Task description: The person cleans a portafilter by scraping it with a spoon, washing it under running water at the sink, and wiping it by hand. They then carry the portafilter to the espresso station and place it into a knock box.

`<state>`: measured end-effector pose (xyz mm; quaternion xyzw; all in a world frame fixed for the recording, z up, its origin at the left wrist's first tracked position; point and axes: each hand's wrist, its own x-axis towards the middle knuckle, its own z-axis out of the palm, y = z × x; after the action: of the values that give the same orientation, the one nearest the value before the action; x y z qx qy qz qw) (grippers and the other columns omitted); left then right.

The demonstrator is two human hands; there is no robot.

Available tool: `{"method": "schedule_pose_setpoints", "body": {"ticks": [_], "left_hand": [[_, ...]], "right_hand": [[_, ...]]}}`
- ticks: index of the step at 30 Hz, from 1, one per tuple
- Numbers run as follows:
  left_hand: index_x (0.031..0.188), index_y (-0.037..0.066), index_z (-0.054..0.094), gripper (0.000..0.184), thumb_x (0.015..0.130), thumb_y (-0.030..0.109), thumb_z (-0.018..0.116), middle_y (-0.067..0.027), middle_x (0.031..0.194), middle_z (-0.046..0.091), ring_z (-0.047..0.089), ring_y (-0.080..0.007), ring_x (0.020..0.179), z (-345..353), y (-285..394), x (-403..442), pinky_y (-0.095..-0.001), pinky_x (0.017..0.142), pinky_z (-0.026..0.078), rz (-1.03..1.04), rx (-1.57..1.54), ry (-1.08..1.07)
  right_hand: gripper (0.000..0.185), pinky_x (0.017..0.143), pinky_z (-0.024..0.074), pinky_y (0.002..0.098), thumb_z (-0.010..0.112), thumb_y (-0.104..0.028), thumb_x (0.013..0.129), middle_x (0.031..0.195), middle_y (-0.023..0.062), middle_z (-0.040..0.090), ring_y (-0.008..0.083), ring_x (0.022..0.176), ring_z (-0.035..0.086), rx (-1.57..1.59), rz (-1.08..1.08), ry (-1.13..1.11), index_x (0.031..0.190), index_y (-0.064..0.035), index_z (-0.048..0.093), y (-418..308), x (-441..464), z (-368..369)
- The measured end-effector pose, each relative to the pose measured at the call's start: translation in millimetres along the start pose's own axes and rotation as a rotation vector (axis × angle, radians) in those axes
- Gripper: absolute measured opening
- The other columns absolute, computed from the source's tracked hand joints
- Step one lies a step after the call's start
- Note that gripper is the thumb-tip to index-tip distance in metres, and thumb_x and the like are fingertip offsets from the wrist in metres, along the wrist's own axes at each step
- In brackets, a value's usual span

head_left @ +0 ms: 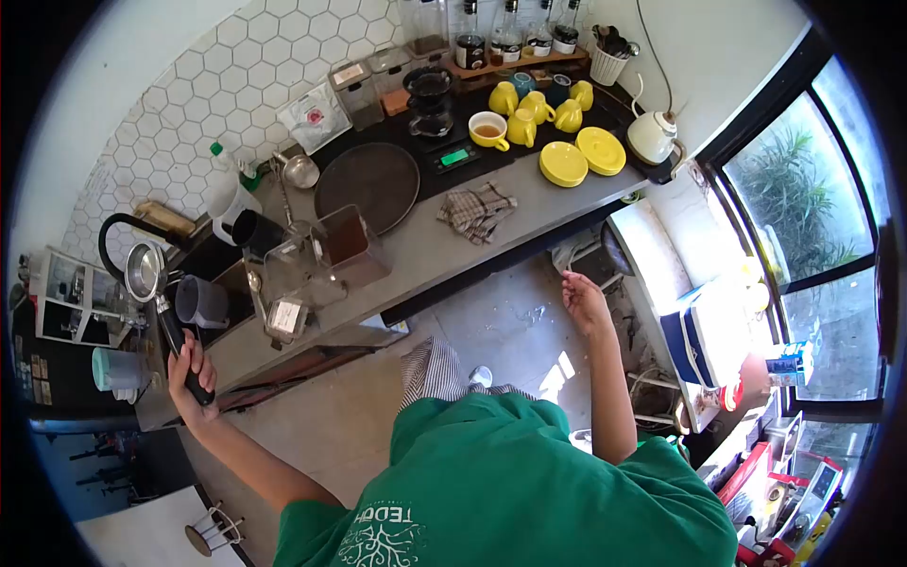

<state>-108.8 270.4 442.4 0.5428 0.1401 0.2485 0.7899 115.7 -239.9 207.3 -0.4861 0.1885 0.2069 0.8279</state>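
Holds a portafilter (146,272) by the black handle (170,326) in the left hand (194,371); extends the right hand (587,304) above the floor (482,307), apart from the grey surface (420,244).

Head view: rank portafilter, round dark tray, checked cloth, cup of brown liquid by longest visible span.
1. portafilter
2. round dark tray
3. checked cloth
4. cup of brown liquid

Apparent size only; the portafilter looks nearer the camera.

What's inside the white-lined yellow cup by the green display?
The cup holds brown liquid, with white lining showing above it. The liquid covers the cup's bottom, so its depth can't be told.
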Motion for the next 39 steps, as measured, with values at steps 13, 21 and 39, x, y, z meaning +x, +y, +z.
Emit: {"method": "schedule_pose_setpoints", "body": {"ticks": [13, 21, 39], "left_hand": [[0.085, 0.002, 0.046, 0.021, 0.075, 0.009, 0.062, -0.0014, 0.056, 0.045, 0.042, -0.0072, 0.041, 241.7, -122.5, 100.3, -0.0197, 0.037, 0.032, -0.433, 0.043, -0.586], [0.083, 0.005, 0.046, 0.014, 0.078, 0.005, 0.058, 0.0010, 0.057, 0.044, 0.043, -0.0058, 0.042, 348.7, -188.0, 153.8, -0.0192, 0.038, 0.033, -0.716, -0.087, -0.672], [0.083, 0.005, 0.046, 0.019, 0.074, 0.003, 0.062, 0.0007, 0.058, 0.045, 0.041, -0.0066, 0.041, 489.1, -252.8, 173.1, -0.0198, 0.038, 0.031, -0.723, -0.003, -0.332]], "right_hand": [[0.016, 0.062, 0.0427, 0.0177, 0.052, -0.016, 0.087, 0.076, -0.0020, 0.055, 0.0051, 0.066, 0.051, 0.064, -0.161, -0.042, 0.098, -0.0065, 0.058, -115.6, 71.8, 33.3], [0.016, 0.063, 0.0394, 0.0161, 0.050, -0.017, 0.088, 0.076, -0.0033, 0.055, 0.0037, 0.067, 0.049, -0.099, -0.398, 0.055, 0.097, -0.0066, 0.059, -253.5, 121.8, 37.2], [0.051, 0.078, 0.0448, 0.0445, 0.062, -0.030, 0.075, 0.095, 0.0230, 0.058, 0.0377, 0.093, 0.054, -1.847, -0.865, 0.297, 0.106, 0.0052, 0.043, -529.9, 510.2, 71.1]]}}
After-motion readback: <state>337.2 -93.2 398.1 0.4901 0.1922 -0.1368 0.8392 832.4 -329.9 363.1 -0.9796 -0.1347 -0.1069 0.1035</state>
